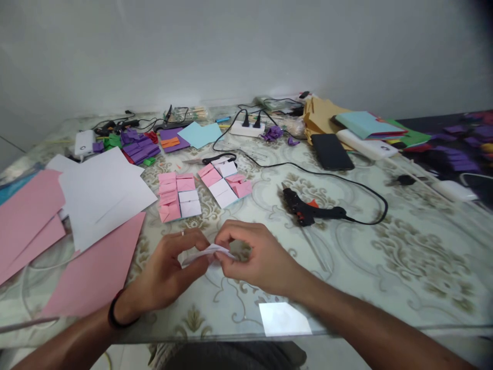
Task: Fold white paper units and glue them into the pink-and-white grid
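Note:
A small folded piece of white paper [213, 249] is held above the table's front half, pinched from both sides. My left hand [169, 270], with a ring and a black wristband, grips its left end between thumb and fingers. On the other end, the thumb and index finger of my right hand [250, 254] press the paper. Just beyond my hands lie two folded-paper panels: a pink and white one [179, 198] on the left, and a tilted one [224, 187] beside it. Near the table's front edge rests another white paper piece [284, 318].
White sheets [103, 190] and pink sheets [100, 272] spread over the left side. To the right sits a black glue gun [308, 208], its cord curving back to a power strip [246, 128]. Scissors [215, 158], a black phone [332, 151] and purple folded strips [140, 149] lie farther back.

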Tool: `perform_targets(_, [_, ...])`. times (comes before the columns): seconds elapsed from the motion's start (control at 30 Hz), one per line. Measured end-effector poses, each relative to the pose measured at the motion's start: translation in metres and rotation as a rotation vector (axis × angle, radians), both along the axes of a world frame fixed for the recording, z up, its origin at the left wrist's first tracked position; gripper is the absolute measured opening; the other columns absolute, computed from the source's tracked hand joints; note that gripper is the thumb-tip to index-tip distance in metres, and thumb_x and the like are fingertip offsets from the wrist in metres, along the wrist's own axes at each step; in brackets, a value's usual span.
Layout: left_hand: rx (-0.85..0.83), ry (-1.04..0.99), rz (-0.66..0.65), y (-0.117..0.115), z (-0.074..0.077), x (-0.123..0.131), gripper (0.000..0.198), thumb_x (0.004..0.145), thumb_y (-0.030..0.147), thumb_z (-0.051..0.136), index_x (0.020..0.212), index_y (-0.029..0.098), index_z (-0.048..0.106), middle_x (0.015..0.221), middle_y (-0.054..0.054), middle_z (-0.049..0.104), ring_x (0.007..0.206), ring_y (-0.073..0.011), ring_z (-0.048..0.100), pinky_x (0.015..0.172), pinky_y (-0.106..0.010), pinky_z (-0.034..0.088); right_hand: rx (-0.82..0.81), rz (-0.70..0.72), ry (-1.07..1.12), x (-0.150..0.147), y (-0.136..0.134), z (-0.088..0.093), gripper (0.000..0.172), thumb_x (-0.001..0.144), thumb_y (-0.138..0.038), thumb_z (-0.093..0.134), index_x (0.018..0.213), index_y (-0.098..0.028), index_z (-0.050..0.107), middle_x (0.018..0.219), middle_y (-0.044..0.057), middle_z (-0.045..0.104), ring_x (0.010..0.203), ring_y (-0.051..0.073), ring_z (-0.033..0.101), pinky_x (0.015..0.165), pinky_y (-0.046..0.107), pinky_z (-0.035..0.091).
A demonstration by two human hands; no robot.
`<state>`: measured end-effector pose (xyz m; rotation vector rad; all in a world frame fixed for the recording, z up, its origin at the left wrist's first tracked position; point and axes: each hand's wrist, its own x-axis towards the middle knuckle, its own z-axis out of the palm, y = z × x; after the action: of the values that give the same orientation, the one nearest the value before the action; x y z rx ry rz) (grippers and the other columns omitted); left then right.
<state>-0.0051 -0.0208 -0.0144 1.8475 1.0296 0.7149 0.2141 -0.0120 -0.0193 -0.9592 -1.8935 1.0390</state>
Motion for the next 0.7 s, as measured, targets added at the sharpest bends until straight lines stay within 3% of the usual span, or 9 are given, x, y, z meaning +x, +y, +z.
perform_targets(0.27, [-0.116,-0.137,0.017,0.002,0.008,0.000,0.032,0.098,0.031,0.069,0.071,0.019,0.057,0.080,0.000,0.065,0.073,-0.0145,0.056,0.067,-0.028,0.041,0.063,0.042,0.125,0.013,0.005,0.011,0.012,0.082,-0.008,0.069,0.076,-0.018,0.069,0.071,-0.002,0.066,0.064,0.011,0.060,0.063,0.022,0.046])
perform_targets(0.5, [-0.127,0.036,-0.158,0.003,0.009,0.003,0.015,0.102,0.028,0.061,0.099,0.020,0.073,0.091,-0.002,0.072,0.084,-0.0173,0.063,0.077,-0.029,0.047,0.029,0.046,0.106,0.005,0.002,0.005,0.012,0.081,-0.007,0.070,0.078,-0.018,0.068,0.077,-0.001,0.067,0.070,0.012,0.061,0.069,0.024,0.048])
perform_targets(0.7, [-0.165,-0.039,0.106,0.007,-0.003,-0.001,0.020,0.098,0.041,0.069,0.095,0.021,0.074,0.086,0.000,0.072,0.080,-0.0168,0.062,0.071,-0.026,0.045,-0.059,0.000,0.024,0.005,0.004,0.005,0.005,0.087,-0.020,0.072,0.086,-0.019,0.068,0.082,0.000,0.067,0.076,0.014,0.062,0.070,0.026,0.047])
